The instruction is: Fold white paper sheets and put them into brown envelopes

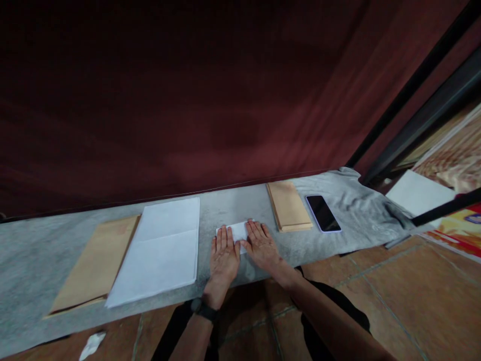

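Observation:
Both of my hands lie flat, fingers stretched out, on a small folded white paper [238, 230] in the middle of a grey cloth [45, 260] spread on the floor. My left hand [224, 255] covers the paper's left and near part; a dark band is on that wrist. My right hand [262, 244] presses on the paper's right end. Only the far edge of the paper shows between and beyond the fingers.
A stack of white sheets [160, 248] lies left of my hands, overlapping a brown envelope [95, 263]. To the right are a pile of small brown envelopes [288, 205] and a dark phone [323, 213]. A dark red curtain [188, 100] hangs behind. A crumpled scrap [91, 345] lies on the tiles.

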`<state>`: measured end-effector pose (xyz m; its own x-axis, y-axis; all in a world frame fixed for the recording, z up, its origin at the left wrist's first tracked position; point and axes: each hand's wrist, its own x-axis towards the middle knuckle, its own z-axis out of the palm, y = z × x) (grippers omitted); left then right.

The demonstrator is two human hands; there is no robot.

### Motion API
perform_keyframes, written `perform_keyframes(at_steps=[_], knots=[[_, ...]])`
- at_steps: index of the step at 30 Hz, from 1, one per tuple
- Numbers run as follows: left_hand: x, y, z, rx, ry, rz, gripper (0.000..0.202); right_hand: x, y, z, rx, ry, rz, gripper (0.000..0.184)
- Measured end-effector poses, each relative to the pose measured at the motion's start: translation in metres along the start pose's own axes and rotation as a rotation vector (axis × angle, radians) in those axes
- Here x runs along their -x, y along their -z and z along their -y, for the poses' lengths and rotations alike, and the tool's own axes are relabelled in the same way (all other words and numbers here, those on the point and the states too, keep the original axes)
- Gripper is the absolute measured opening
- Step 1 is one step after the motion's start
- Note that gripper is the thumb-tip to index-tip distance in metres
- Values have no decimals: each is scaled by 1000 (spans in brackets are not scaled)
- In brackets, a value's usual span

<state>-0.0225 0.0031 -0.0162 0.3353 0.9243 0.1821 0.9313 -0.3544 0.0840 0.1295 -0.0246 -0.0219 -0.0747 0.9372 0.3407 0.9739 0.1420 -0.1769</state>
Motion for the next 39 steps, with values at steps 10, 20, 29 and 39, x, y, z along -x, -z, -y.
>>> perform_keyframes(at_steps=[10, 20, 29, 39], knots=[[4, -1, 13, 80, 19, -81, 61, 7, 5, -19, 25, -17, -14, 62], [6, 7, 12, 78, 47, -169, 60, 10, 16, -19, -49, -49, -39, 64], [36, -1, -11, 66, -299, -158, 70, 31, 21, 3, -81, 181, 72, 65], [37, 5, 3, 70, -134, -125, 63, 36, 23, -9, -5, 135, 46, 66]])
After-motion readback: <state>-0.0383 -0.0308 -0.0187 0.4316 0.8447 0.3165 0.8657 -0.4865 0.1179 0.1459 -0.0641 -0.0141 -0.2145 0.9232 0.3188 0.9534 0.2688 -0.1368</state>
